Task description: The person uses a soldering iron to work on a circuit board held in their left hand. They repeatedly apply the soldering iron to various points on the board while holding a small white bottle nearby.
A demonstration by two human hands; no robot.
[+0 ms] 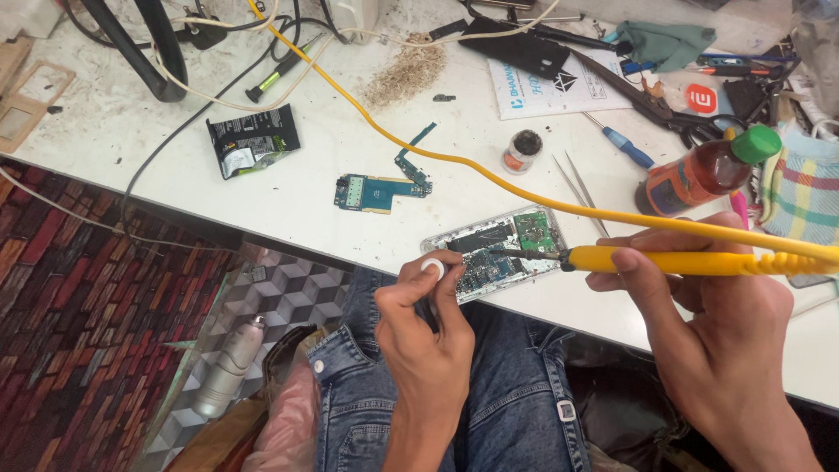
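Gripping a yellow-handled soldering iron (664, 260), the right hand (699, 306) touches its tip to the opened silver phone with bare green circuit board (494, 249) at the white table (288, 192) edge, while the left hand (424, 315) pinches a small white disc (432, 266) beside that light, fragile-looking phone, best held by its rim.

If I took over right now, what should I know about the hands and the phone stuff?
Right hand: grips the yellow soldering iron, tip on the opened phone at the table edge.
Left hand: pinches a small white round piece beside the phone.
Nearby: a loose circuit board, tweezers and a small round tin.
Done: phone is open, board exposed.
Left: phone still open, not reassembled.
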